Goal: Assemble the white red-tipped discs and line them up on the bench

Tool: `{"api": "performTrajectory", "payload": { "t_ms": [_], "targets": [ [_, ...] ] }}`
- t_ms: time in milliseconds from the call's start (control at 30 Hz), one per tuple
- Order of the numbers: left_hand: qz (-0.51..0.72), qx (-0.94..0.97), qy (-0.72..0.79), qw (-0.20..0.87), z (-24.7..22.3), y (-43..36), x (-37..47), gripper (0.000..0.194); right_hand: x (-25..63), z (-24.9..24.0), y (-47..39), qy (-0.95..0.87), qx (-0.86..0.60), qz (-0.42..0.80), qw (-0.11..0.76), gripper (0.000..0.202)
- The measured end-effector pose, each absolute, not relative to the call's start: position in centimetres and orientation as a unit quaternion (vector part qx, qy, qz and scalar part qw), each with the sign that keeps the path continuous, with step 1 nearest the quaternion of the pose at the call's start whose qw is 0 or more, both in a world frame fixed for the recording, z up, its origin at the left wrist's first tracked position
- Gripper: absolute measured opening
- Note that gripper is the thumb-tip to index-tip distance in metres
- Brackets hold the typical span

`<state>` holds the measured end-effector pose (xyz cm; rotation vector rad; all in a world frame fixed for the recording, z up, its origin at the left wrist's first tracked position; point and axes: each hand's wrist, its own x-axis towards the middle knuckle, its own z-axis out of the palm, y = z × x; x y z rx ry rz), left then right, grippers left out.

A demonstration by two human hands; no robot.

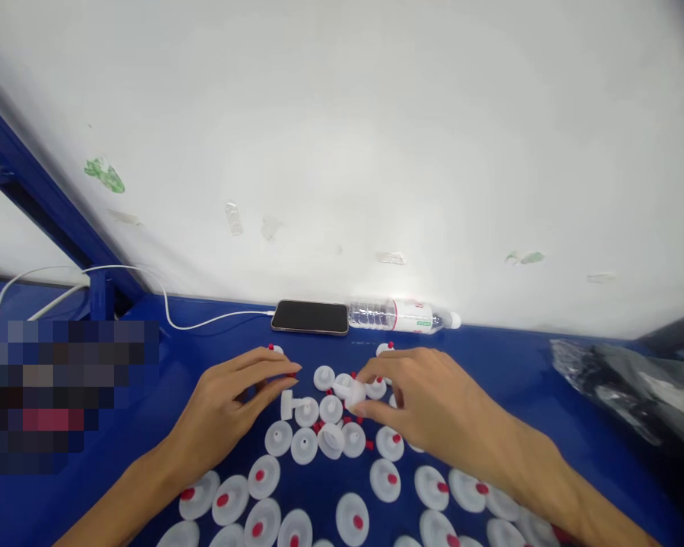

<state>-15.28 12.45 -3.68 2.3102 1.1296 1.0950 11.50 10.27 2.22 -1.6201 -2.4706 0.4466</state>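
Observation:
Many round translucent white plastic discs lie on the blue table, several with red caps, such as the capped disc [352, 520] near the front. My left hand [222, 406] is at the left of the group, its thumb and forefinger close together around something small and red that is mostly hidden. At the right, my right hand [427, 387] pinches a white plastic piece [354, 393] between thumb and fingers. Between the hands are uncapped discs [304, 446], a white T-shaped piece [287, 405] and small loose red caps [369, 445].
A black phone [310, 317] on a white cable [222, 317] and a clear bottle [399, 316] lie along the white wall [342, 152]. Plastic-wrapped dark material [632, 395] is at the right. Blue metal framing [51, 182] stands at the left.

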Motion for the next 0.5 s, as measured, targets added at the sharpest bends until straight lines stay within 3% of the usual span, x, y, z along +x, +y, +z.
{"api": "performTrajectory", "payload": {
  "t_ms": [200, 500],
  "targets": [
    [0.385, 0.811, 0.348, 0.269, -2.7, 10.9, -14.3, 0.017, 10.2, 2.6, 9.3, -0.829, -0.501, 0.199, 0.148, 0.028],
    [0.357, 0.817, 0.319, 0.321, -2.7, 10.4, -14.1, 0.027, 10.0, 2.0, 9.1, -0.84, -0.487, 0.195, 0.138, 0.024]
  ]
}}
